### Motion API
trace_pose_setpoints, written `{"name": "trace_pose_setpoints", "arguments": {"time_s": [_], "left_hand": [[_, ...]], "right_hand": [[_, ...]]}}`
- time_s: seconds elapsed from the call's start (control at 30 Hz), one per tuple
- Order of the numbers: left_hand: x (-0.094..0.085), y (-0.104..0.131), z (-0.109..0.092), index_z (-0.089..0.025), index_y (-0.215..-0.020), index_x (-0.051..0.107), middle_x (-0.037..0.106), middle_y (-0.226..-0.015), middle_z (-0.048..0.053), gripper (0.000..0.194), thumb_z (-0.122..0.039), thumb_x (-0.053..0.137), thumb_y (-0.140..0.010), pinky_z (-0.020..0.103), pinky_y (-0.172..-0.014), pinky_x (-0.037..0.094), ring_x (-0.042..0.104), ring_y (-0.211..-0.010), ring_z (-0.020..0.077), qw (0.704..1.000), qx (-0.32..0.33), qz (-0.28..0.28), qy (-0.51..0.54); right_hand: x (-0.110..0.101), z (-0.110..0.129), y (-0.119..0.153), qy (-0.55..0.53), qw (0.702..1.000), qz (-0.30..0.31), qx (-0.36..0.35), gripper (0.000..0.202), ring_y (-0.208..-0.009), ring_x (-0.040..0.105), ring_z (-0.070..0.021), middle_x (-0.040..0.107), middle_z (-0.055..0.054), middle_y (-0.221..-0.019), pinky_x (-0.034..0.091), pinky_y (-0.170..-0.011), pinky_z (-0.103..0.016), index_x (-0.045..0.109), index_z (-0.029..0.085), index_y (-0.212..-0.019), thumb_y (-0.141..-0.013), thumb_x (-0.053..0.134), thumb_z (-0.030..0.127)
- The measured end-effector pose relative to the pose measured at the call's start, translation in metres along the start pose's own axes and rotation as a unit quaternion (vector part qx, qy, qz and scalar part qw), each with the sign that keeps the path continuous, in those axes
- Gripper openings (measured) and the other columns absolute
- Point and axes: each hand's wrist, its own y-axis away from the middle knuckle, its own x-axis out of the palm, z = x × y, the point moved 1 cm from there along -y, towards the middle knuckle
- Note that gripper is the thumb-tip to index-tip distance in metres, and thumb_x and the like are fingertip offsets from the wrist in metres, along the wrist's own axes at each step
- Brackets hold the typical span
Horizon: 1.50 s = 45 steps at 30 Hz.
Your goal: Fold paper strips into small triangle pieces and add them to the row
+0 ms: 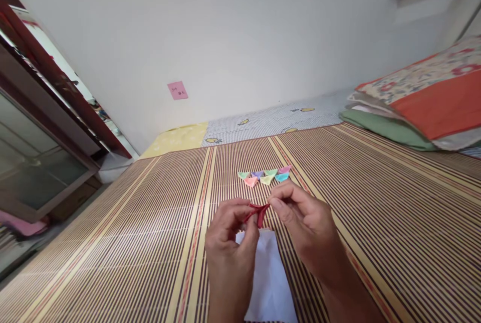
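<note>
Between both hands is a small dark red piece of folded paper (260,216), raised over the mat. My left hand (232,243) is closed, thumb and fingers pinching its left part. With thumb and index fingertip, my right hand (304,217) pinches the right corner. Under the hands lies a white sheet of paper (271,278), partly covered by my left hand. Just beyond the fingers, several small folded paper triangles in pastel colours sit in two rows, among them a pink one (284,169), a yellow one (268,180) and a blue one (282,177).
A striped bamboo mat (150,243) covers the surface. Behind it runs a patterned cloth (255,125) along the wall, which bears a pink note (178,90). Folded bedding (432,102) is piled at the right. A glass-panelled cabinet door (37,157) stands at the left.
</note>
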Motion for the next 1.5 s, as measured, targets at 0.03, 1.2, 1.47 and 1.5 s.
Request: {"name": "trace_pose_setpoints", "arguments": {"time_s": [0.03, 1.2, 1.47, 1.5], "left_hand": [[0.000, 0.000, 0.001, -0.023, -0.084, 0.078, 0.072, -0.096, 0.006, 0.012, -0.013, 0.073, -0.088, 0.029, -0.073, 0.057, 0.069, -0.088, 0.0210, 1.000, 0.010, 0.002, -0.015], [0.016, 0.006, 0.005, -0.023, -0.096, 0.072, 0.073, -0.098, 0.001, 0.024, -0.001, 0.063, -0.091, 0.024, -0.076, 0.057, 0.070, -0.091, 0.0136, 0.977, 0.170, -0.004, -0.125], [0.014, 0.006, 0.011, -0.024, -0.092, 0.074, 0.074, -0.099, 0.002, 0.015, -0.011, 0.066, -0.093, 0.029, -0.077, 0.061, 0.073, -0.091, 0.0170, 0.997, 0.060, -0.027, -0.036], [0.014, 0.006, 0.012, -0.025, -0.094, 0.075, 0.074, -0.098, 0.002, 0.014, -0.013, 0.067, -0.093, 0.029, -0.077, 0.061, 0.073, -0.090, 0.0170, 0.998, 0.048, -0.039, -0.033]], "right_hand": [[0.001, 0.001, 0.000, 0.002, 1.000, -0.001, -0.003, 0.017, -0.077, 0.058, -0.0166, 0.060, 0.000, -0.083, 0.047, -0.072, -0.031, 0.061, 0.022, -0.086, -0.102, 0.055, 0.025], [0.008, 0.000, 0.004, 0.237, 0.967, -0.044, -0.084, 0.022, -0.069, 0.058, -0.0169, 0.059, -0.001, -0.076, 0.042, -0.064, -0.031, 0.059, 0.019, -0.080, -0.098, 0.049, 0.013], [0.012, -0.003, 0.004, 0.224, 0.973, -0.049, -0.033, 0.010, -0.068, 0.062, -0.0180, 0.066, -0.003, -0.082, 0.048, -0.063, -0.031, 0.064, 0.019, -0.096, -0.094, 0.055, 0.017], [0.014, -0.002, 0.004, 0.222, 0.974, -0.046, -0.027, 0.011, -0.068, 0.062, -0.0180, 0.067, -0.003, -0.083, 0.048, -0.063, -0.031, 0.065, 0.019, -0.099, -0.092, 0.056, 0.018]]}}
